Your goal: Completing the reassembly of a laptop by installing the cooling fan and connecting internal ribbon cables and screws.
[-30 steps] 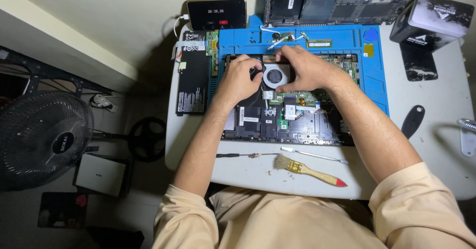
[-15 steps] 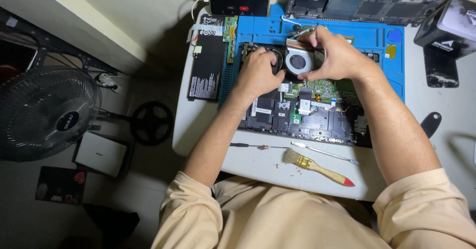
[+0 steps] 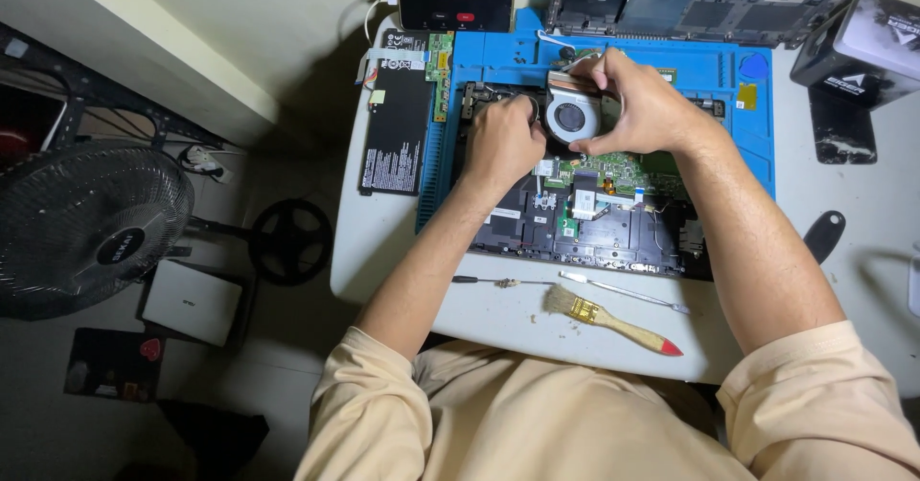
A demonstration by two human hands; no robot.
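The round grey cooling fan with its copper heat pipe now sits higher than a second ago, lifted off the opened black laptop base on the blue silicone repair mat. The right hand grips its rim. The left hand is clenched beside it, pressing the base, so the fan looks freed.

Blue work mat under a black laptop chassis with green circuit board. Brush — tan handle, red tip; sleeves — pale beige.
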